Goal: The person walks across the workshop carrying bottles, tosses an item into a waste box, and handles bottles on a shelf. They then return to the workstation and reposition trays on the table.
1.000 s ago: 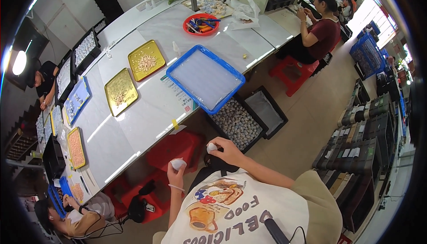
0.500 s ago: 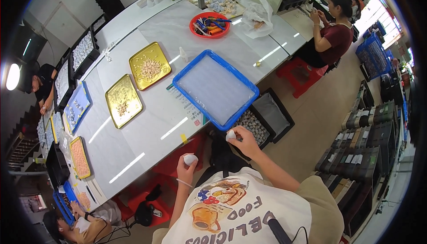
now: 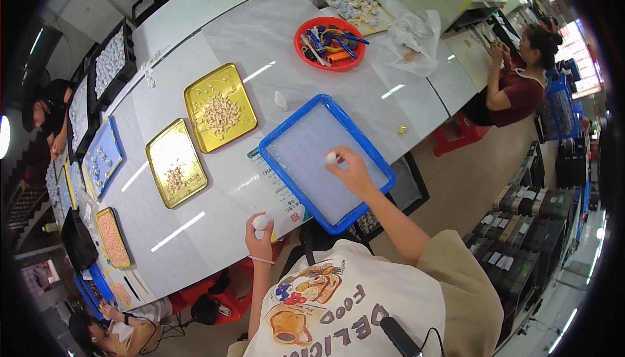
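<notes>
My left hand point(image 3: 260, 245) is closed on a rounded white piece point(image 3: 262, 222) near the table's front edge. My right hand point(image 3: 353, 175) pinches a smaller-looking white piece point(image 3: 331, 158) above the blue-rimmed tray point(image 3: 272, 152). That tray has a whitish, translucent bottom and overhangs the near edge of the table. Both pieces are partly covered by my fingers, and I cannot make out their exact kind. A small white figure-like object point(image 3: 280, 100) stands just beyond the tray.
Two gold trays point(image 3: 190, 189) with small beige bits lie to the left. A red basin point(image 3: 306, 54) of tools and a crumpled plastic bag point(image 3: 416, 38) are farther back. Under the tray's near side stands a black bin point(image 3: 409, 184). Co-workers sit right and left.
My right hand has moved forward with its white piece, from beside the tray to above it. My left hand has gone slightly forward and left with its piece. The view has shifted.
</notes>
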A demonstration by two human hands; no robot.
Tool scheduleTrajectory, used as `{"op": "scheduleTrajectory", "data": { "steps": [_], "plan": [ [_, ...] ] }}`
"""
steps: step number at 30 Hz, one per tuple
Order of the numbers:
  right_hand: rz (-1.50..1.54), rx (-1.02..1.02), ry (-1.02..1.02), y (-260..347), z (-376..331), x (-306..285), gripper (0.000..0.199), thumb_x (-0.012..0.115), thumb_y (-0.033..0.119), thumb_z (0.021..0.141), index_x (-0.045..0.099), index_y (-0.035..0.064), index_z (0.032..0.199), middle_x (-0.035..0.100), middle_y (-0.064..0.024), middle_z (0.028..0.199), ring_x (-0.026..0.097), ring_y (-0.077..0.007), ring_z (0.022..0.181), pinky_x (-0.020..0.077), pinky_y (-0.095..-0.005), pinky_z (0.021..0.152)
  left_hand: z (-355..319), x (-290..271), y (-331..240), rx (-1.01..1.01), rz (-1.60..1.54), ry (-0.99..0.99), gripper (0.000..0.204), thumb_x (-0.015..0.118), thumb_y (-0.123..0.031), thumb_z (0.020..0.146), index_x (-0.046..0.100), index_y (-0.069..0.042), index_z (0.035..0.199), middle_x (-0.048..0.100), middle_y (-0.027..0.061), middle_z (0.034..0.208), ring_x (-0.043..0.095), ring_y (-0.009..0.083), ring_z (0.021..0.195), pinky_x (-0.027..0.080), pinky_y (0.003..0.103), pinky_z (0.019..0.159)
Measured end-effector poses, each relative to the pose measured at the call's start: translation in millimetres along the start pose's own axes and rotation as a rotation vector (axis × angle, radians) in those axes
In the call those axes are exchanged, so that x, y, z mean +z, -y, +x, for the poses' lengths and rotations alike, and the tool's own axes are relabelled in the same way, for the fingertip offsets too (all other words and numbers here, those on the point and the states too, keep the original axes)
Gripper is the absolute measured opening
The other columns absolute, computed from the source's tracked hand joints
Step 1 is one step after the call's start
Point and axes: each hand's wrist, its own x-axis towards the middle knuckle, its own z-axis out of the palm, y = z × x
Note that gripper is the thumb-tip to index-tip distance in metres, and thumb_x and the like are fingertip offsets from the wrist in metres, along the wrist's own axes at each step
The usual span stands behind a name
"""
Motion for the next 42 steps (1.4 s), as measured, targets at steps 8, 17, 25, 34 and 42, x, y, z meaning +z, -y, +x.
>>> {"op": "scheduleTrajectory", "data": {
  "steps": [8,17,25,34,42],
  "plan": [
    [-0.086,-0.003,-0.251,-34.9,117.8,-14.1,0.021,0.067,0.009,0.069,0.058,0.0013,0.087,0.057,-0.0076,0.082,0.052,-0.017,0.069,0.0422,-0.0263,0.064,29.0,13.2,37.2,-0.054,-0.057,-0.13,0.03,0.062,-0.004,0.077,0.052,-0.001,0.105,0.055,0.0075,0.102,0.052,0.0167,0.095,0.041,0.029,0.087],
    [-0.26,-0.199,-0.17,-60.4,195.1,31.9,0.024,0.068,0.012,0.067,0.06,0.0034,0.087,0.059,-0.009,0.084,0.055,-0.024,0.078,0.0389,-0.0333,0.075,50.8,23.6,30.1,-0.093,0.178,-0.173,0.029,0.066,-0.006,0.073,0.056,-0.003,0.101,0.056,0.0079,0.1,0.052,0.0175,0.095,0.04,0.028,0.085],
    [-0.341,-0.254,-0.093,-70.6,211.7,52.8,0.024,0.069,0.005,0.065,0.06,0.0013,0.086,0.061,-0.0119,0.084,0.059,-0.0242,0.074,0.0453,-0.031,0.069,45.3,25.5,29.6,-0.046,0.186,-0.193,0.032,0.067,-0.003,0.071,0.056,-0.003,0.101,0.055,0.009,0.103,0.052,0.0212,0.098,0.039,0.03,0.087],
    [-0.431,-0.286,-0.196,-3.4,174.8,46.4,0.032,0.066,0.01,0.068,0.056,0.0084,0.099,0.054,-0.0068,0.082,0.053,-0.0243,0.078,0.0392,-0.0338,0.074,50.1,24.1,33.5,-0.018,0.218,-0.241,0.033,0.069,-0.003,0.067,0.056,-0.005,0.098,0.056,0.0084,0.103,0.05,0.0257,0.098,0.039,0.034,0.086],
    [-0.776,-0.545,0.016,12.0,186.7,64.5,0.021,0.064,0.015,0.072,0.06,0.0051,0.091,0.055,-0.0068,0.079,0.054,-0.0242,0.072,0.0435,-0.0347,0.064,59.2,27.5,29.4,0.074,0.27,-0.229,0.034,0.069,-0.005,0.066,0.056,-0.006,0.097,0.055,0.0084,0.101,0.047,0.0274,0.099,0.038,0.035,0.086]
  ]
}}
